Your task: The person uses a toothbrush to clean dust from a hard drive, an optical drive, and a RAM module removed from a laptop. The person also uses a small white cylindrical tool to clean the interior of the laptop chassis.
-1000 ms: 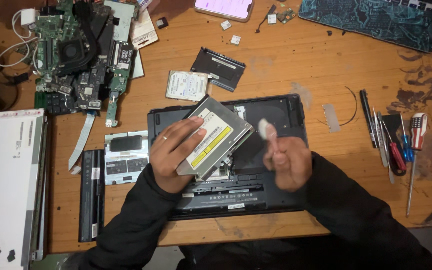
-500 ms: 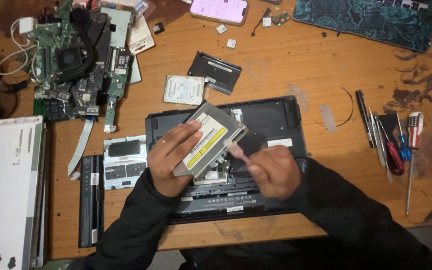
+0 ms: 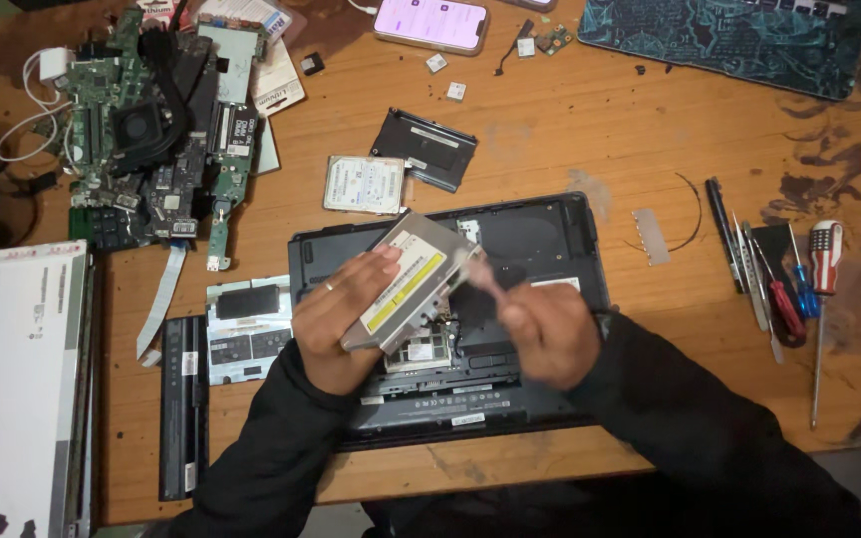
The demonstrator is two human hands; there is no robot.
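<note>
Left hand (image 3: 336, 324): fingers curled over the near edge of a flat silver optical drive (image 3: 406, 284), thumb under, grip closed on it. Drive held tilted, raised just above the open laptop base (image 3: 540, 239), its yellow-striped label facing up.

Right hand (image 3: 548, 334): fingers bunched, blurred by motion; a pale thin object (image 3: 478, 271) pokes out toward the drive's right edge. Cannot tell what it is, nor whether it touches the drive. Hand looks closed around it.

Both sleeves black, coming in from the bottom edge.

Laptop base lies black and underside up on the wooden desk (image 3: 570, 130), bay open beneath the drive, small board parts showing inside.

Just behind the base: a bare hard disk (image 3: 364, 184) and, beside it, a black cover plate (image 3: 424, 149). Left of the base: a silver panel (image 3: 243, 329) and a long black battery (image 3: 183, 403). Far left: a white screen panel (image 3: 14, 384). Back left: a green motherboard (image 3: 146, 139) with fan and cables. Back centre: a lit phone (image 3: 430, 22). Right: screwdrivers (image 3: 794, 284) and tweezers lined up, well apart from the hands. Back right: a dark patterned laptop lid (image 3: 724, 35).
</note>
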